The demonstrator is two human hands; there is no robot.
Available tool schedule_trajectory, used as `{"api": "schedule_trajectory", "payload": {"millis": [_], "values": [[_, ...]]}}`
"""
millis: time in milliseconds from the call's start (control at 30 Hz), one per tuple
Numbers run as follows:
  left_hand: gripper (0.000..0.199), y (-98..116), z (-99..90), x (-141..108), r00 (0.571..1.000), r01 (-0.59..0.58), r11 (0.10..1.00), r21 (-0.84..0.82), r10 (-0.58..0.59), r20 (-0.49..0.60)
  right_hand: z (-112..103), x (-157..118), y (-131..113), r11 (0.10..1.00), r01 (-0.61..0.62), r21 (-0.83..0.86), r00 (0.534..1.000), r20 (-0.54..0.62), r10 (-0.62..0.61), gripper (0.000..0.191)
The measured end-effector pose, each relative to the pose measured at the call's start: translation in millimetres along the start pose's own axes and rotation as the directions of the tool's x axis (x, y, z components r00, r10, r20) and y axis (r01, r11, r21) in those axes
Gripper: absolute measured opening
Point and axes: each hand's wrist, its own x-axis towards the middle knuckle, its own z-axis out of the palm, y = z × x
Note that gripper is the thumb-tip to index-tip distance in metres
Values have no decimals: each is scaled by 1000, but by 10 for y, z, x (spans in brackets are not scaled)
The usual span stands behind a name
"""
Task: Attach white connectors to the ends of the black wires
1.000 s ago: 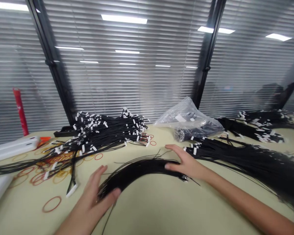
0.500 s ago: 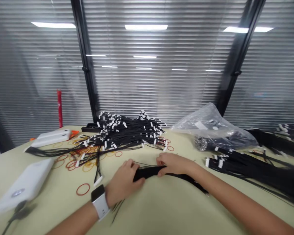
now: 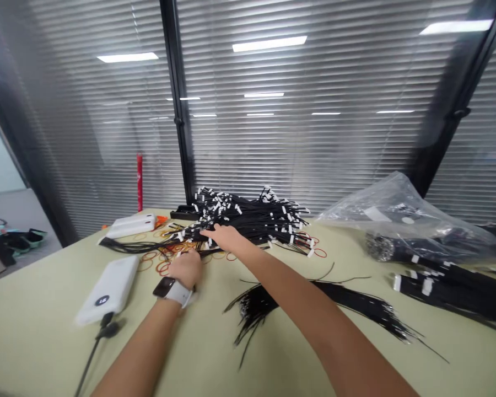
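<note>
My right hand (image 3: 227, 237) reaches forward, its fingertips touching a large heap of black wires with white connectors (image 3: 248, 223). My left hand (image 3: 186, 269), wearing a smartwatch (image 3: 165, 286), rests closer in with its fingers curled down, beside loose wire strands and rubber bands (image 3: 157, 266). Whether it holds anything is hidden. A loose bundle of thin black wires (image 3: 314, 298) lies on the pale green table (image 3: 37, 325), under and to the right of my right forearm, with neither hand on it.
White power banks (image 3: 107, 289) lie left of my left hand, one with a black cable (image 3: 101, 333). At right lie a clear plastic bag (image 3: 397, 212) and more black wires with white connectors (image 3: 450, 298). Glass panels with blinds (image 3: 273, 110) stand behind the table.
Both hands have let go of the black wire bundle, which now lies on the table, and moved forward to the heap. The view has turned left, showing more of the table's left side.
</note>
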Motion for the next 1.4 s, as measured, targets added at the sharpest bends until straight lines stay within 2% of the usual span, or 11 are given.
{"api": "schedule_trajectory", "payload": {"millis": [133,267,500,633,767,867,1000,1100,1233,1333,1400], "values": [[23,-18,-68,-16,987,97,993,60,-88,-132,101,102,-118,999,-22,-25,999,-24,22,28],[23,15,-172,-41,937,147,988,42,-125,-326,23,143,-199,995,-77,-59,982,-176,66,29],[30,-29,-288,20,875,98,991,-87,-127,-468,-382,-19,4,958,-281,-63,844,-490,216,29],[27,-23,-321,18,867,-33,982,-186,-65,-494,-532,-140,256,921,-390,-24,785,-531,319,33],[23,39,-276,44,892,-218,907,-360,36,-450,-620,-299,518,923,-382,-54,846,-422,325,29],[26,120,-161,82,923,-313,776,-548,111,-370,-653,-569,770,935,-341,-96,891,-348,290,28],[25,292,71,71,957,-284,566,-774,208,-200,-577,-1103,1162,943,-310,-122,931,-241,275,26],[18,437,261,24,959,-211,467,-858,268,-91,-451,-1488,1341,966,-236,-101,965,-145,221,24],[16,536,441,11,965,-132,439,-888,263,-13,-312,-1804,1183,991,-133,5,976,-173,132,32],[17,532,476,25,975,-66,435,-898,220,35,-217,-1911,806,994,-56,95,963,-258,78,26],[18,518,461,18,975,-16,412,-911,207,76,-134,-1965,539,988,54,144,974,-227,-20,23]]}}
